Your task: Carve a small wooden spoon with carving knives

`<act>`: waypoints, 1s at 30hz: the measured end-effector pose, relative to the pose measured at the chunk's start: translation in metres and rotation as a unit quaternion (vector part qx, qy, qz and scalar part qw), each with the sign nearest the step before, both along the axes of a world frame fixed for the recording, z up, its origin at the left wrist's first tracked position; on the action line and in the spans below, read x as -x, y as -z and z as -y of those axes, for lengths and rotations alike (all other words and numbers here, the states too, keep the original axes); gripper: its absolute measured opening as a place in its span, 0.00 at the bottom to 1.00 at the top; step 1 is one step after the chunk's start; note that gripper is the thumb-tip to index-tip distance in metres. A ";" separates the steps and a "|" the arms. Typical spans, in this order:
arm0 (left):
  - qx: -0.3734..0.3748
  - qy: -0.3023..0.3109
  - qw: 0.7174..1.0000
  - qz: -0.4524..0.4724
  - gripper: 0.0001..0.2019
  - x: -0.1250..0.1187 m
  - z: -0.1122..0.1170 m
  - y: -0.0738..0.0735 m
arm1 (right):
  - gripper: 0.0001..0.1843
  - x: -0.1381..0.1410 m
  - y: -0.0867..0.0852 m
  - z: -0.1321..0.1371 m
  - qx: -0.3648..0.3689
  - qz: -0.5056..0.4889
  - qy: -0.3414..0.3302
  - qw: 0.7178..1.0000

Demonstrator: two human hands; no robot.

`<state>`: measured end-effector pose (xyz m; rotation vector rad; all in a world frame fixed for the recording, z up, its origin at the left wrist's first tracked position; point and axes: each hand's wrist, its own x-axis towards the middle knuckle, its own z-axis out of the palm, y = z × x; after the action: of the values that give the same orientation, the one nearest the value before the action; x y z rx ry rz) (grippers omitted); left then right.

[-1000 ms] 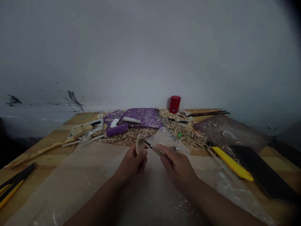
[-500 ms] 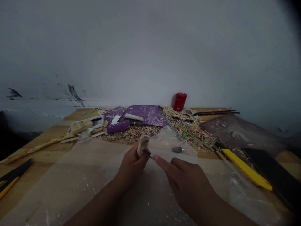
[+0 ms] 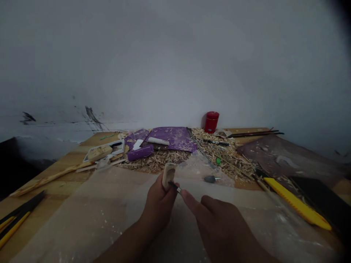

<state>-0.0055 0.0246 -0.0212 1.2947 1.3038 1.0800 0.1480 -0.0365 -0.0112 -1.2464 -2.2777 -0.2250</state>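
Note:
My left hand [image 3: 159, 202] is closed around a pale piece of wood [image 3: 168, 175] with a hollow cut into its upper face; the piece stands roughly upright. In my right hand [image 3: 216, 215] is a slim carving tool [image 3: 176, 187] with a dark blade and a shiny collar; its handle is hidden in my fist. My right index finger lies along the tool. The blade's tip meets the wood at the lower part of the hollow, close to my left thumb. Beyond my hands, wood shavings [image 3: 156, 160] are heaped over the table.
Plastic sheeting [image 3: 82, 215] covers the near table. A yellow-handled saw [image 3: 298, 204] lies at right, yellow-and-black pliers or cutters [image 3: 19, 217] at left. Further back are a grey grinding bit [image 3: 210, 179], a purple mat [image 3: 175, 138], a white tray [image 3: 120, 148] and a red can [image 3: 211, 122] by the wall.
The whole scene has shifted slightly down and to the right as my head moved. Both hands keep their holds, with the blade still against the wood.

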 end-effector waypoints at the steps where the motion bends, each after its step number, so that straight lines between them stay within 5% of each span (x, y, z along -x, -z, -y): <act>1: -0.022 -0.007 0.999 -0.022 0.03 -0.001 0.001 -0.001 | 0.26 0.000 0.000 0.001 0.005 -0.015 -0.004 1.000; 5: -0.075 -0.012 0.994 -0.079 0.01 -0.002 0.002 -0.006 | 0.25 0.002 0.000 0.002 0.021 -0.054 -0.012 0.998; 11: -0.063 -0.015 0.992 -0.112 0.01 -0.002 0.001 -0.005 | 0.24 0.003 0.002 -0.001 -0.026 0.033 0.017 0.999; 16: -0.051 -0.026 0.994 -0.093 0.03 -0.003 0.001 -0.003 | 0.24 0.004 0.007 -0.004 0.054 -0.083 -0.011 0.995; 21: -0.058 0.004 0.988 -0.142 0.05 -0.001 0.000 -0.008 | 0.25 0.006 0.008 -0.002 -0.018 0.019 0.031 0.999; 26: -0.058 0.015 0.983 -0.172 0.07 -0.002 0.001 -0.012 | 0.23 0.006 0.003 -0.005 0.103 -0.160 -0.020 0.982; 30: -0.032 -0.005 0.992 -0.124 0.05 -0.002 0.003 -0.010 | 0.24 0.008 0.009 -0.005 0.031 -0.069 0.007 0.997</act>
<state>-0.0031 0.0219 -0.0112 1.5095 1.4690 0.9989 0.1400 -0.0315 -0.0200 -1.2696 -2.1739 -0.0710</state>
